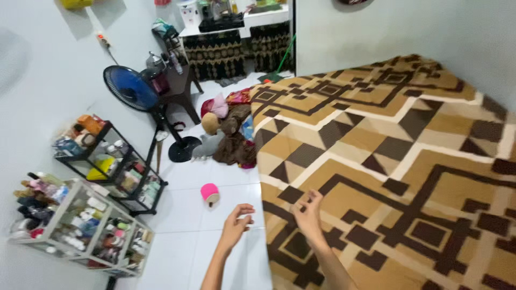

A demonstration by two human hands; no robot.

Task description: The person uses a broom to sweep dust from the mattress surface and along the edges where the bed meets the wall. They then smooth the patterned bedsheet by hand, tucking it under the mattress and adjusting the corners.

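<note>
Your right hand (309, 215) rests loosely curled on the patterned blanket (392, 161) covering the bed; your left hand (236, 224) hovers half-open, empty. The blanket looks soft, floppy, bulky: pinch its near edge.

Home bedroom. Bed (398, 161) with a brown geometric blanket fills the right half. White tile floor (183, 215), plain white walls. Blue standing fan (130, 87) by the wall, two open racks (107, 177) crammed with bottles and toiletries on the left. Pile of clothes and soft toys (228, 131) on the floor at the bed's end; cloth-skirted table (236, 32) with clutter at the back.
</note>
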